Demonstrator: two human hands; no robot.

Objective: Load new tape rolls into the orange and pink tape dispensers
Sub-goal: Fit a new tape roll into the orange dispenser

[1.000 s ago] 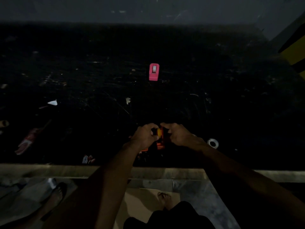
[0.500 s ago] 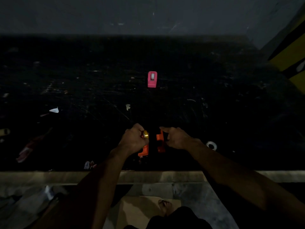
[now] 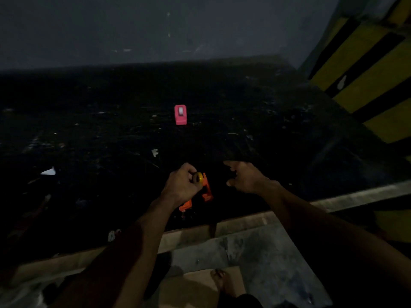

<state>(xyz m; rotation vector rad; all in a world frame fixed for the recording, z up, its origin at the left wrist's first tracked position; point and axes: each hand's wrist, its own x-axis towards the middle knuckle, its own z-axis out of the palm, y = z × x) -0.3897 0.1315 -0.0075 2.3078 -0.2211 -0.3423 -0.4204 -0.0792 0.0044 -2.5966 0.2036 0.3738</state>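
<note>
1. Yellow tape roll [image 3: 198, 177] sits in my left hand [image 3: 181, 186], thumb and fingers curled round it.
2. Just right of that hand, the orange dispenser [image 3: 206, 189] lies on the black table [image 3: 289, 141]. It is so close to the roll that in this dim light I cannot tell whether they touch.
3. Below my left wrist shows a second orange piece [image 3: 186, 205]. I cannot tell whether it joins the dispenser.
4. My right hand [image 3: 243, 176] is to the right of the dispenser and apart from it, fingers loose and gripping nothing.
5. Well beyond both hands, farther out on the table, stands the pink dispenser [image 3: 180, 114], something pale in its slot.
6. Far left of my left hand lies a white scrap [image 3: 47, 172]. A smaller scrap [image 3: 155, 152] lies just beyond that hand.
7. Far right of my right hand, a wall [image 3: 364, 70] carries yellow and black stripes.
8. Nearer me than either hand, past the table edge, my foot [image 3: 219, 278] rests on cardboard [image 3: 195, 283].
</note>
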